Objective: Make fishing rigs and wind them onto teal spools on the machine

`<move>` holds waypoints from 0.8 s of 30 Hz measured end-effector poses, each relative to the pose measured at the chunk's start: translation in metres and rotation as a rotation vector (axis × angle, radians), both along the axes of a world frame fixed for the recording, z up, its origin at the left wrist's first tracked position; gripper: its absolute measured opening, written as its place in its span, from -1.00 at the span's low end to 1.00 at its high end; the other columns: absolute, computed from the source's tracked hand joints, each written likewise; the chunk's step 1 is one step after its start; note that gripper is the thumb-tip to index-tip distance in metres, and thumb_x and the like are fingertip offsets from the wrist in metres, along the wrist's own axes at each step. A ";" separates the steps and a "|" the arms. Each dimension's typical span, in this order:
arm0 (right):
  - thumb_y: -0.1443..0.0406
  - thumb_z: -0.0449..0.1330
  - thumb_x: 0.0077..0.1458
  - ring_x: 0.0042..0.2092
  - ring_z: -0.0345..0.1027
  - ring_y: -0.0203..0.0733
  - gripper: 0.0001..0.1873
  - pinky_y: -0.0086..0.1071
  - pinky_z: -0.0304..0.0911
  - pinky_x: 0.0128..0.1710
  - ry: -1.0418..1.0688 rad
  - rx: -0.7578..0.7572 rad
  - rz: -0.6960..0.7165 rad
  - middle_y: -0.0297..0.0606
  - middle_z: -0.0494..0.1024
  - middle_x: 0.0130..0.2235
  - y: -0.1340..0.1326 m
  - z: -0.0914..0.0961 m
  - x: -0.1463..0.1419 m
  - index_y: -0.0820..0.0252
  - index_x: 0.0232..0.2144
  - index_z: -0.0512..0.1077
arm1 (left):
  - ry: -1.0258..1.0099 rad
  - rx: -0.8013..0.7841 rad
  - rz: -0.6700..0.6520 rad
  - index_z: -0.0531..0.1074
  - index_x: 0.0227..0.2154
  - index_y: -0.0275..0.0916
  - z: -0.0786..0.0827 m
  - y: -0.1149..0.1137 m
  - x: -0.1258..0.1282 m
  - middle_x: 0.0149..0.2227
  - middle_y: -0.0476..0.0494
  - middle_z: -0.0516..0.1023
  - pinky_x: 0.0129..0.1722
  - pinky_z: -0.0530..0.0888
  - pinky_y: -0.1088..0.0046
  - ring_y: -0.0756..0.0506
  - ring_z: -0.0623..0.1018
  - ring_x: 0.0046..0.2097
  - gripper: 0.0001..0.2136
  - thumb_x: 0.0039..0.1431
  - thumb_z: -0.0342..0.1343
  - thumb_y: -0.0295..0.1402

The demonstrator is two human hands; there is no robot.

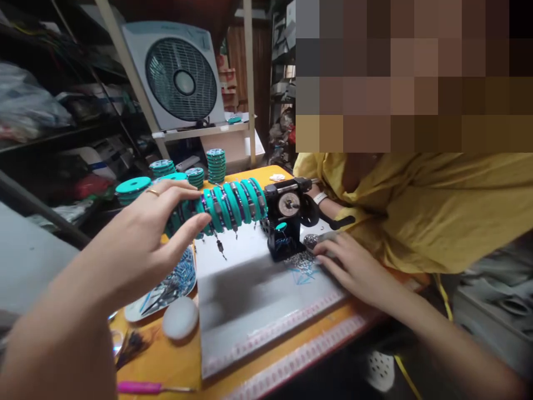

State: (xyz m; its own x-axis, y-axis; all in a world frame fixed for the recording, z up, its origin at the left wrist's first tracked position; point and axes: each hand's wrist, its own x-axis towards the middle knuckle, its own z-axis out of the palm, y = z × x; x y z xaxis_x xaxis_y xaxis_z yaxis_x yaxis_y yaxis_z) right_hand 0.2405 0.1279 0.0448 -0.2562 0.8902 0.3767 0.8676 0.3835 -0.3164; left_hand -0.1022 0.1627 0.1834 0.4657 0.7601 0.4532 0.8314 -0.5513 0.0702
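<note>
My left hand (156, 225) is wrapped round the near end of a horizontal row of teal spools (237, 205), thumb in front and fingers over the top. Small dark parts on short strands hang below the row. Its far end meets a black hand-cranked winder (287, 216) with a round dial. At the winder's base, my right hand (347, 264) has its fingertips drawn together beside a small dish (311, 241) and a heap of tiny silvery beads (302, 261). Anything between those fingertips is too small to make out.
A white board (250, 311) lies on the orange table (175, 361). Left are a tray (135, 314) of small metal parts, a round white lid (180, 318) and a pink-handled tool (139, 388). Stacked spools (215, 166) and a fan (183, 78) stand behind. A person in yellow (416, 211) sits opposite.
</note>
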 end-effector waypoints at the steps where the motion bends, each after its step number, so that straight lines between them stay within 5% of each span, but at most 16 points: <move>1: 0.31 0.07 0.28 -0.09 0.29 -0.04 -0.85 -0.11 0.25 -0.05 -0.013 -0.041 0.009 -0.16 0.42 -0.22 0.002 -0.003 -0.002 0.18 -0.24 0.44 | 0.020 0.055 0.055 0.31 -0.03 -0.14 -0.002 0.000 0.008 0.02 -0.16 0.41 0.02 0.41 0.03 -0.30 0.46 0.05 -0.61 0.31 -0.21 -0.02; 5: 0.36 0.09 0.26 -0.08 0.25 -0.05 -0.87 -0.14 0.23 -0.06 -0.006 -0.080 0.046 -0.15 0.40 -0.21 0.011 -0.004 -0.018 0.21 -0.27 0.45 | 0.065 0.207 0.230 0.28 -0.06 -0.18 -0.011 0.002 0.033 -0.12 -0.23 0.47 -0.19 0.45 0.11 -0.30 0.54 -0.08 -0.70 0.35 -0.24 -0.17; 11: 0.32 0.16 0.23 -0.07 0.26 -0.02 -0.89 -0.13 0.25 -0.06 -0.027 -0.151 0.078 -0.17 0.40 -0.22 0.017 0.001 -0.033 0.15 -0.25 0.50 | 0.115 0.302 0.167 0.27 0.12 -0.21 -0.013 0.001 0.038 0.02 -0.25 0.47 -0.07 0.41 0.15 -0.31 0.47 0.06 -0.63 0.36 -0.24 -0.26; 24: 0.42 0.07 0.26 -0.15 0.23 -0.01 -0.82 -0.18 0.28 -0.19 -0.202 0.083 0.099 -0.12 0.39 -0.30 0.013 -0.012 -0.041 0.28 -0.29 0.48 | 0.297 0.306 0.167 0.22 0.22 -0.24 -0.013 0.001 0.040 0.04 -0.36 0.38 -0.02 0.38 0.05 -0.41 0.39 0.01 -0.39 0.27 -0.14 0.07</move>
State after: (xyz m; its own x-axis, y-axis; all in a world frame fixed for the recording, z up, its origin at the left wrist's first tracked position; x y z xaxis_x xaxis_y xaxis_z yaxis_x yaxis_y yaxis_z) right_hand 0.1993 0.1409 0.0330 -0.4178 0.8253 0.3799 0.8671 0.4871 -0.1045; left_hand -0.0622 0.1637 0.1699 0.4914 0.6881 0.5338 0.8704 -0.3660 -0.3294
